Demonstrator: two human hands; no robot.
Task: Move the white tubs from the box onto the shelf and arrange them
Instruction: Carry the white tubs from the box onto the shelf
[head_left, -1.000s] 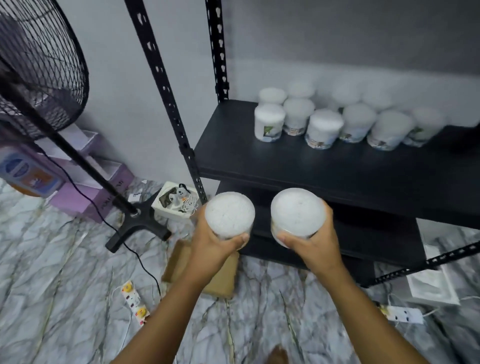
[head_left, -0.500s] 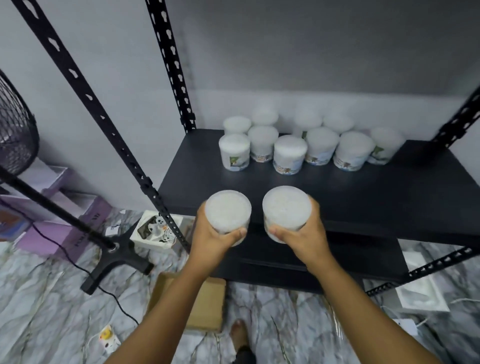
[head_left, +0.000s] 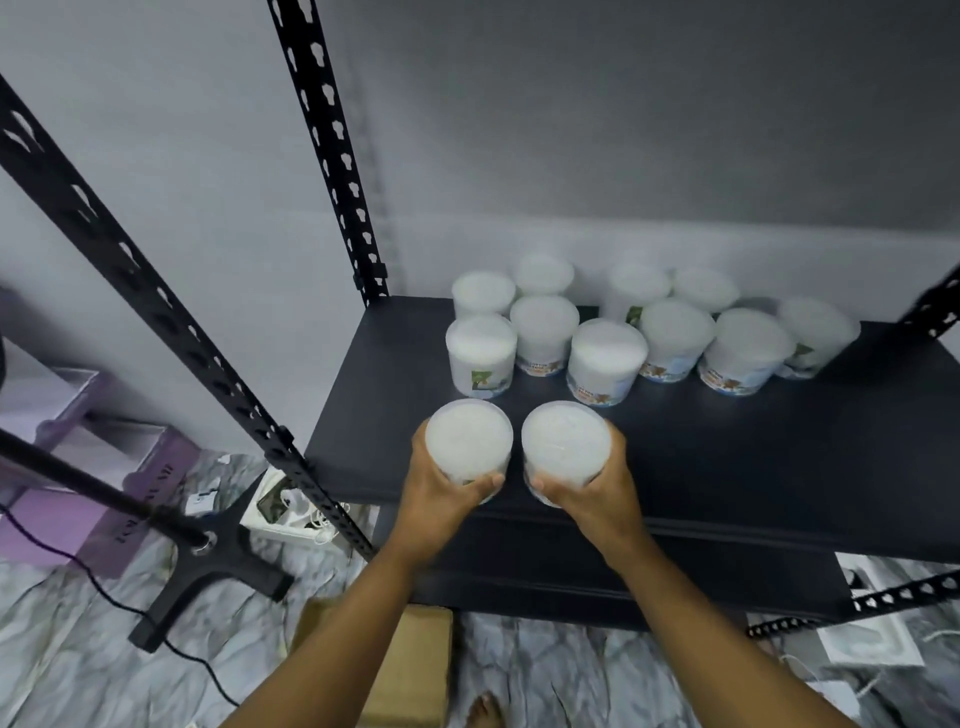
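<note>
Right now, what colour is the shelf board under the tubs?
Matte black shelf board, clearest in the head view.

Two bare forearms reach up from the bottom of the frame toward its centre. The left hand (head_left: 439, 493) and right hand (head_left: 592, 493) sit side by side, fingers curled, each gripping a round white tub.

Two upright white tubs (head_left: 468, 441) (head_left: 565, 447) held side by side over the black shelf's (head_left: 727, 467) front edge, ten more tubs (head_left: 607, 358) clustered along its back edge
</note>
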